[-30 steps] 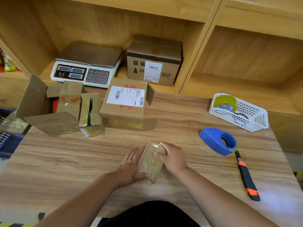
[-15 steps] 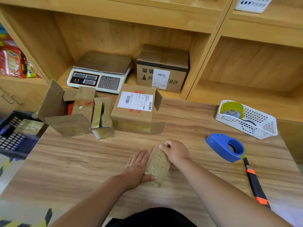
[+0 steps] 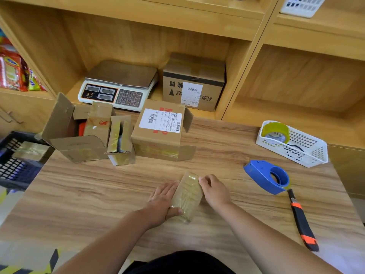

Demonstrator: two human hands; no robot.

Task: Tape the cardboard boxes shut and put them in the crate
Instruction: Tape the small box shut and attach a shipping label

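A person's left hand (image 3: pixel 163 200) pressed straight fingers along one side of a small box (image 3: pixel 187 195) at the near middle of the wood-grain table (image 3: pixel 98 194), thumb across its near end. The curled fingers of the right hand (image 3: pixel 214 191) pinched its far corner. The glossy, wrinkled tape wrapping the oblong looked slick, so it could slip from a loose hold on the way to the dark latticed crate (image 3: pixel 11 171) off the table's left edge. A blue plastic tape dispenser (image 3: pixel 266 176) and an orange-and-black knife (image 3: pixel 302 220) lay to the right. Whether the blade was out could not be told, and a careless reach there risked a cut.
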